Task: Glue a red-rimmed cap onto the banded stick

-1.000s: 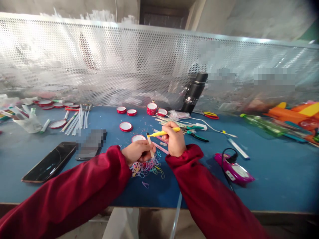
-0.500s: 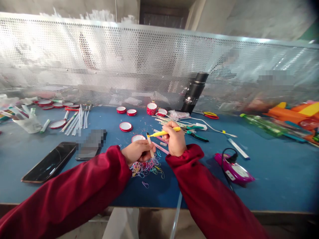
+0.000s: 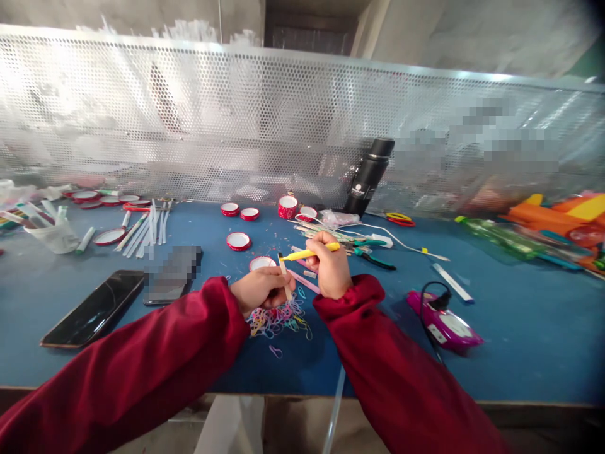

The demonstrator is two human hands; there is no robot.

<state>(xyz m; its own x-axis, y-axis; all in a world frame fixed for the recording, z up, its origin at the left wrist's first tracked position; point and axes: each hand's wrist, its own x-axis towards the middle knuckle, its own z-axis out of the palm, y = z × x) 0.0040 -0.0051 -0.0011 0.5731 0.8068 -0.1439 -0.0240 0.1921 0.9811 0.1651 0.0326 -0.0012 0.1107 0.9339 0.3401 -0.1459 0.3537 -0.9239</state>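
Observation:
Pinched in my left hand [image 3: 263, 289] is a pale flat stick [image 3: 285, 277] with a black upper end, tilted nearly upright. My right hand [image 3: 329, 265] grips a yellow marker [image 3: 305, 253], its tip pointing left at the stick's dark end; whether they touch is too small to tell. Beneath my left hand lies a pile of colourful small loops [image 3: 278, 320], with one purple loop [image 3: 275, 352] apart in front. A red-rimmed lid [image 3: 261, 263] sits just behind my left hand. Pink strips [image 3: 305, 281] lie between the hands.
Two dark phones [image 3: 97, 309] lie at left, near a cup of markers [image 3: 54, 238] and white sticks. Behind stand a black bottle [image 3: 371, 176] and a perforated metal screen [image 3: 198, 120]. Green-handled pliers [image 3: 375, 258] and a purple power strip [image 3: 447, 323] are on the right.
My right hand and the yellow marker have shifted very slightly left. My left hand and the stick look unchanged.

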